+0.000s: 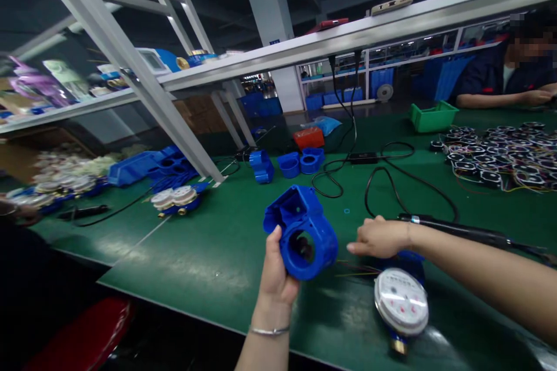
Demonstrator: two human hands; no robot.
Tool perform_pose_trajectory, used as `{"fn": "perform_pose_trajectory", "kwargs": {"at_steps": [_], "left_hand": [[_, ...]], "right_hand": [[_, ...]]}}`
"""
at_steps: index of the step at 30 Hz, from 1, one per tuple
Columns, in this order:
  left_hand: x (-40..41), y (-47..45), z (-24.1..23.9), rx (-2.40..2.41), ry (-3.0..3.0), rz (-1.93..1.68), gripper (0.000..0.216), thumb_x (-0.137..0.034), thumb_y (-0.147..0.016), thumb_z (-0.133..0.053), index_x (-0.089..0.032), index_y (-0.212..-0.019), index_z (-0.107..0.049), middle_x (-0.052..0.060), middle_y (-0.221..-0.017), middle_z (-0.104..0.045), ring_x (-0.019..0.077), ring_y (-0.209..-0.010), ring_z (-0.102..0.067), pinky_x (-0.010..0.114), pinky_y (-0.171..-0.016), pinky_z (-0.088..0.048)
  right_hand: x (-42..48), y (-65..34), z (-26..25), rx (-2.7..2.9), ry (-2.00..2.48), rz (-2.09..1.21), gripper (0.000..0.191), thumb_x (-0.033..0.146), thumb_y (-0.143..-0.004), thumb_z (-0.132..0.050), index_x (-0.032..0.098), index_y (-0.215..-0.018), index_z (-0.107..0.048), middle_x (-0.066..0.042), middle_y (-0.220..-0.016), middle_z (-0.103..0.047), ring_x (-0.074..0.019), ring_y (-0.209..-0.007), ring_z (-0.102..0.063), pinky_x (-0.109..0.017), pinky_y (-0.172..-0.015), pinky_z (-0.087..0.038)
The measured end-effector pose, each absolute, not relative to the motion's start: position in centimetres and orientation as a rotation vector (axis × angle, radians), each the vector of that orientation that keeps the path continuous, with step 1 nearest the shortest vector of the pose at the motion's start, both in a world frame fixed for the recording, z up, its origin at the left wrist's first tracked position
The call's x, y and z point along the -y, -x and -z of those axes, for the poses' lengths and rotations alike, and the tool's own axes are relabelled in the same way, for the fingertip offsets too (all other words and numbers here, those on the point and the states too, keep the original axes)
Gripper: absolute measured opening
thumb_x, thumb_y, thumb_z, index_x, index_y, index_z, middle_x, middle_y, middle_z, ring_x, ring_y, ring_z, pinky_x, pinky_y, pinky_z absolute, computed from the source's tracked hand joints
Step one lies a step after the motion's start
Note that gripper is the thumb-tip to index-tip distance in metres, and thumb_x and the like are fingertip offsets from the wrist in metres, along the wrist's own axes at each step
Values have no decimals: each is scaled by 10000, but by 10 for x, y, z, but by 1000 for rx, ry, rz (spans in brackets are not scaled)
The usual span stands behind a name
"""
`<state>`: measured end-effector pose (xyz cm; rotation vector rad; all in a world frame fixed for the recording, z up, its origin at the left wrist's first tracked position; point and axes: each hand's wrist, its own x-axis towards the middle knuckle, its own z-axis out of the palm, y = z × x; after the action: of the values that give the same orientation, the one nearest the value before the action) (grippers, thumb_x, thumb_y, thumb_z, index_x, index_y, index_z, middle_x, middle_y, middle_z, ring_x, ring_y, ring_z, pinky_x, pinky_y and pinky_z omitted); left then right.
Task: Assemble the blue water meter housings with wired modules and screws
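My left hand [278, 278] grips a blue plastic water meter housing [319, 237], held tilted above the green bench, its round opening and box-shaped compartment facing me. To the right, my right hand [380, 237] is curled, thumb side toward the housing; whatever its fingers hold is hidden. Just below that hand lies a water meter [401, 301] with a white round dial, a brass end and a blue part partly covered by my wrist. Thin loose wires [359, 269] stick out leftward beneath the hand. A black pen-shaped power screwdriver [461, 232] lies behind my right forearm.
More blue housings [289, 165] stand at the back, near a green bin [433, 116]. Many wired round parts [505, 156] cover the right rear. Black cables [391, 185] loop across the bench. Water meters [174, 200] lie left by a metal post [143, 81]. A co-worker [500, 78] sits far right.
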<state>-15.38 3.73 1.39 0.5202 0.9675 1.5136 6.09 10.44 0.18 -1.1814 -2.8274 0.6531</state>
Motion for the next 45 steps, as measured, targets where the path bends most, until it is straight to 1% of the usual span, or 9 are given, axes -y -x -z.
{"fn": "perform_pose_trajectory", "kwargs": {"at_steps": [3, 6, 9, 13, 19, 23, 31, 39, 45], "left_hand": [[-48, 133, -10, -904, -484, -1561, 305, -386, -847, -524, -152, -1015, -623, 70, -943, -718, 202, -862, -667, 341, -796, -539], [-54, 118, -14, -833, -460, -1578, 341, -417, -837, -537, -148, -1024, -630, 82, -969, -711, 207, -893, -658, 347, -835, -521], [-59, 113, -19, -779, -409, -1566, 369, -470, -844, -509, -193, -1055, -629, 51, -987, -707, 188, -892, -654, 348, -843, -514], [-64, 113, -20, -753, -330, -1504, 391, -507, -859, -462, -194, -996, -653, 36, -910, -715, 167, -826, -655, 335, -840, -508], [-66, 94, -13, -740, -288, -1355, 439, -519, -866, -435, -167, -1014, -650, 61, -930, -708, 187, -832, -649, 339, -830, -496], [-69, 77, -6, -728, -312, -1256, 482, -518, -866, -433, -135, -1093, -617, 91, -975, -695, 205, -860, -641, 365, -877, -470], [-78, 59, 3, -730, -404, -1236, 506, -520, -853, -457, -129, -1147, -589, 116, -983, -694, 241, -888, -637, 425, -922, -435], [-82, 71, 23, -751, -358, -1198, 589, -582, -847, -404, -151, -1230, -526, 102, -947, -697, 246, -819, -646, 424, -834, -468], [-77, 76, 21, -726, -350, -1148, 577, -573, -844, -425, -126, -1183, -563, 99, -955, -699, 223, -817, -650, 380, -853, -467]], "right_hand": [[-103, -42, 9, 3036, 1072, -786, 457, 430, -860, -553, 88, -562, -610, -182, -794, -601, -412, -987, -485, -622, -859, -282], [-103, -33, 8, 3131, 941, -1049, 311, 303, -810, -624, 127, -554, -630, -78, -648, -601, -297, -881, -556, -542, -944, -229], [-102, -45, 4, 3006, 827, -1336, 200, 225, -845, -556, 160, -685, -657, -7, -673, -623, -172, -738, -583, -376, -898, -332], [-91, -78, 5, 2579, 778, -1525, 297, 331, -954, -383, 145, -846, -586, -33, -829, -635, -143, -750, -571, -244, -708, -414], [-66, -98, 32, 1957, 853, -1607, 406, 500, -957, -346, 120, -959, -492, -60, -823, -581, -145, -738, -541, -241, -672, -424], [-63, -90, 47, 1724, 878, -1657, 466, 577, -919, -370, 126, -876, -475, -53, -783, -565, -134, -660, -539, -217, -582, -417], [-65, -87, 51, 1585, 960, -1590, 391, 460, -818, -531, 117, -632, -508, -23, -534, -523, -116, -489, -485, -209, -497, -389], [-66, -82, 54, 1550, 921, -1661, 432, 541, -802, -557, 117, -731, -512, -10, -542, -525, -121, -483, -494, -212, -489, -403], [-68, -81, 56, 1574, 983, -1660, 342, 424, -844, -528, 114, -699, -535, -9, -531, -518, -109, -465, -471, -190, -459, -363]]}}
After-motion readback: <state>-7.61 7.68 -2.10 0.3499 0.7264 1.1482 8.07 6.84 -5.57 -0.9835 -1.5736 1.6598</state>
